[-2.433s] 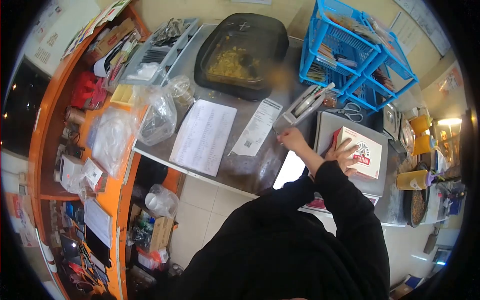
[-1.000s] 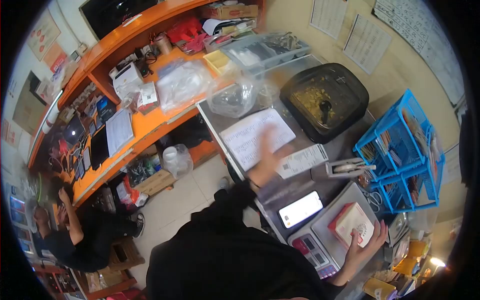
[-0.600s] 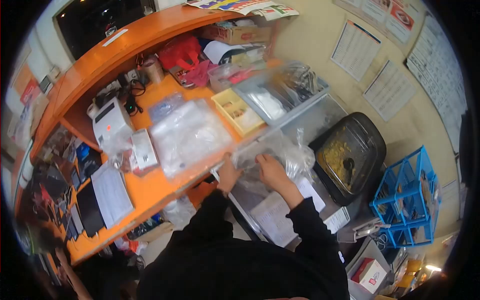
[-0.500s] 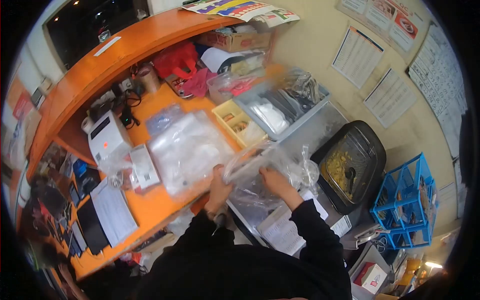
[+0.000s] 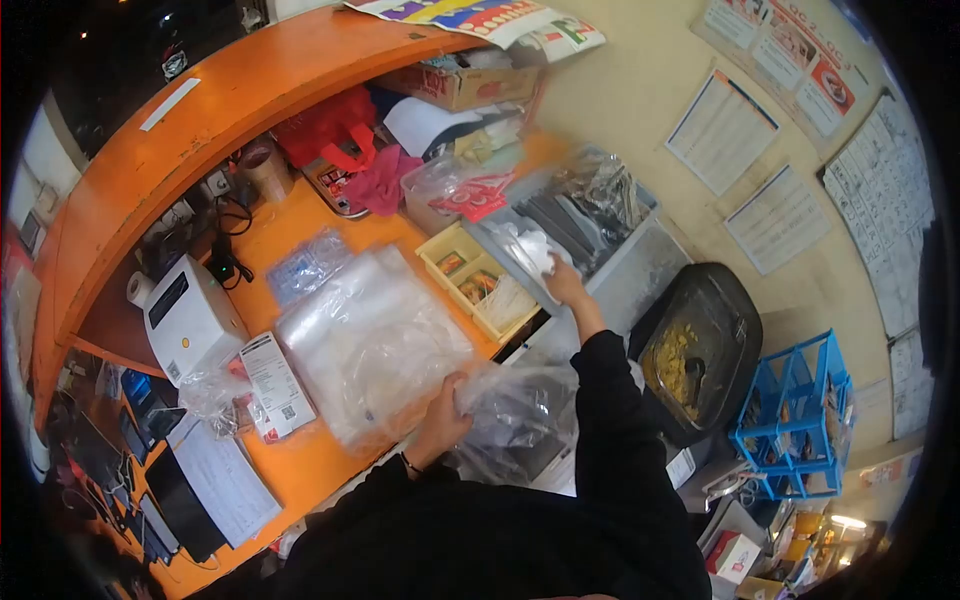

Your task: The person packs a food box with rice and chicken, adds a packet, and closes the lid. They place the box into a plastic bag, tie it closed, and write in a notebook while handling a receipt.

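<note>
My left hand is closed on the edge of a clear plastic bag, which hangs over the counter's right side. My right hand reaches into the grey bin, its fingers at the white tissues; they look closed on a tissue, partly hidden. Left of the bin sits a yellow tray with small packets and thin sticks. A stack of clear bags lies on the orange counter beside my left hand.
A white printer and a small white box stand at the left. To the right are a black pan with yellow food and a blue rack. Red bags lie under the orange shelf.
My right hand has let go of the clear bag and moved up to the tissues in the grey bin. My left hand still holds the bag. The camera view has shifted a little.
</note>
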Available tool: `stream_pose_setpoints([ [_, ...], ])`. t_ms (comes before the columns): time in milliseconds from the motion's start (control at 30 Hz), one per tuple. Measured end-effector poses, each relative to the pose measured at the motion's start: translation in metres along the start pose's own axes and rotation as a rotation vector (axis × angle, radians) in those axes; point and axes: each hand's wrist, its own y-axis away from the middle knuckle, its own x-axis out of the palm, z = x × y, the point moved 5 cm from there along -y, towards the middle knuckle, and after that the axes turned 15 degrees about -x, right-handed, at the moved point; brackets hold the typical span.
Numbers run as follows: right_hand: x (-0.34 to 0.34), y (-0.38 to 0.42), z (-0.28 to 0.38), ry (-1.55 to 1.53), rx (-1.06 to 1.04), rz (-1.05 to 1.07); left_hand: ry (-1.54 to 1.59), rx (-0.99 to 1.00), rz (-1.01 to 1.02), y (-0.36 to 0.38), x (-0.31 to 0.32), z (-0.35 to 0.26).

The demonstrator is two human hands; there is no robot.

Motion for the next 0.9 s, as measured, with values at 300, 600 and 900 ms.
stream_pose_setpoints([
  [300, -0.028, -0.008, 0.005, -0.209, 0.202, 0.075, 0.038, 0.003, 0.074, -0.013, 0.021, 0.006],
  [600, -0.17, 0.102, 0.199, -0.241, -0.726, -0.299, 0.252, -0.006, 0.103, -0.034, 0.04, 0.023],
  [900, -0.066, 0.267, 0.143, -0.178, -0.194, 0.444, 0.197, -0.051, 0.057, -0.016, 0.039, 0.001],
])
